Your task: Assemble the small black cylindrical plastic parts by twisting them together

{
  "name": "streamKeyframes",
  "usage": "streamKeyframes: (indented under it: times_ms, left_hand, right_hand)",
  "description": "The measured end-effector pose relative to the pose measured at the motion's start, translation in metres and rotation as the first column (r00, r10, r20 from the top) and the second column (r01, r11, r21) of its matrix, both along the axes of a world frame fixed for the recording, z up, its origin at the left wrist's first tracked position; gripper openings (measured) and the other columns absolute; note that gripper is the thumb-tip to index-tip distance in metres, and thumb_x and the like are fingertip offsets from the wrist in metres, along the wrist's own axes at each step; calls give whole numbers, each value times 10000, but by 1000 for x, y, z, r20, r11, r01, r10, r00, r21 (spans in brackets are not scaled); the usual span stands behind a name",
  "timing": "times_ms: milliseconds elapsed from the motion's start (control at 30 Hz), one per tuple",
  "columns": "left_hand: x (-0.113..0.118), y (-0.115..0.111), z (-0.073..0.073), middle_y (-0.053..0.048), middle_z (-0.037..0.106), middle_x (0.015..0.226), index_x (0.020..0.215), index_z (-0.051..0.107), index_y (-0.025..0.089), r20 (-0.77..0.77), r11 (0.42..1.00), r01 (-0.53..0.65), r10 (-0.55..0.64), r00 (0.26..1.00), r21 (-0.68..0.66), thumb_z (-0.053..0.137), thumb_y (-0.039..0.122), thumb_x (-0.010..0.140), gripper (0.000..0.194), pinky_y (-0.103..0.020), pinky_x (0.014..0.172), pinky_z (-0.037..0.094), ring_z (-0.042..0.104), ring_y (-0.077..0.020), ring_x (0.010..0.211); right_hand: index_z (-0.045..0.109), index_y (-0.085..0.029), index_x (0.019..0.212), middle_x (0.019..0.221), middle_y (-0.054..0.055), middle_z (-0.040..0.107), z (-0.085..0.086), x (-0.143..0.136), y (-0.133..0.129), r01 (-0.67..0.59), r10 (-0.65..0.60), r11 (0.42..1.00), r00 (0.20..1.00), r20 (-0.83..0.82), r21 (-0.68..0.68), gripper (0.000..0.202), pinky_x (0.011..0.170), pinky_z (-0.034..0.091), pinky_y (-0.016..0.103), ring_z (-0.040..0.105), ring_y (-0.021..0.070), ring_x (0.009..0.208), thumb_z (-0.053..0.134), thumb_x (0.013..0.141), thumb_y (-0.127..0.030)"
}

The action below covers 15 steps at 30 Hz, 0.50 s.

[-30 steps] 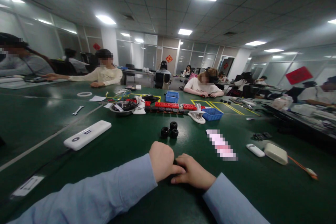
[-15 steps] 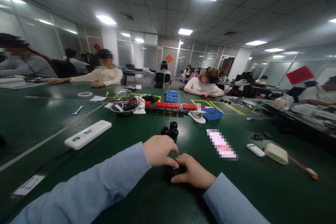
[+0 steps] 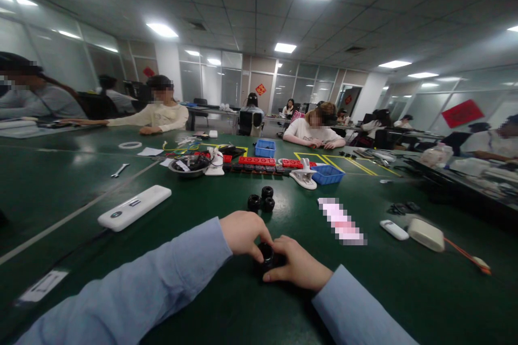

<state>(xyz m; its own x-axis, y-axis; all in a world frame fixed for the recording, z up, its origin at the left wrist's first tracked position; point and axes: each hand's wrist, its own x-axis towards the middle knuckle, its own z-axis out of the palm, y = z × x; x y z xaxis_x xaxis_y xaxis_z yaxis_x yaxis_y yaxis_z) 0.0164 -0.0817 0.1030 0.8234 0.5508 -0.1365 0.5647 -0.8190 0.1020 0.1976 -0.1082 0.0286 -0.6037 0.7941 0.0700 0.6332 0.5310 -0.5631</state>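
Observation:
My left hand (image 3: 245,233) has its thumb and fingers around the upper left side of a black round wheel-like part (image 3: 266,255). From the right, my right hand (image 3: 298,264) grips the same part and what looks like more black pieces under it, partly hidden by the fingers. Just beyond my hands, several black wheels (image 3: 267,204) sit clustered on the green table (image 3: 210,302).
A white power bank-like device (image 3: 135,208) and a wrench (image 3: 120,171) lie left. Across the middle are a metal bowl (image 3: 189,172), red blocks (image 3: 257,161) and a blue basket (image 3: 328,175). A blurred pink phone-like item (image 3: 341,221) and cream case (image 3: 426,235) lie right.
My left hand has shifted slightly, its fingers now lower against the black part, whose round top shows between my hands. My right hand has stayed nearly in place.

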Motion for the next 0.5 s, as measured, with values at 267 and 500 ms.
streamKeyframes:
  times_ms: [267, 500]
  left_hand:
    - [3, -7, 3, 5, 677, 953, 997, 665, 307, -18, 997, -67, 67, 998, 27, 679, 408, 690, 324, -251, 722, 449, 607, -199, 903]
    - [12, -24, 8, -65, 683, 836, 884, 700, 202, -54, 981, -159, 166, 985, 110, 659, 449, 697, 313, -285, 653, 471, 629, -244, 820]
  right_hand:
    - [668, -197, 893, 800, 8, 622, 0, -1, 0, 6, -6, 1000, 1000, 0, -7, 354, 686, 369, 267, 530, 192, 792, 752, 617, -402]
    - [655, -178, 806, 762, 2, 608, 1, -2, -1, 10, -10, 1000, 1000, 13, 3, 311, 680, 362, 263, 521, 183, 765, 753, 619, -405]
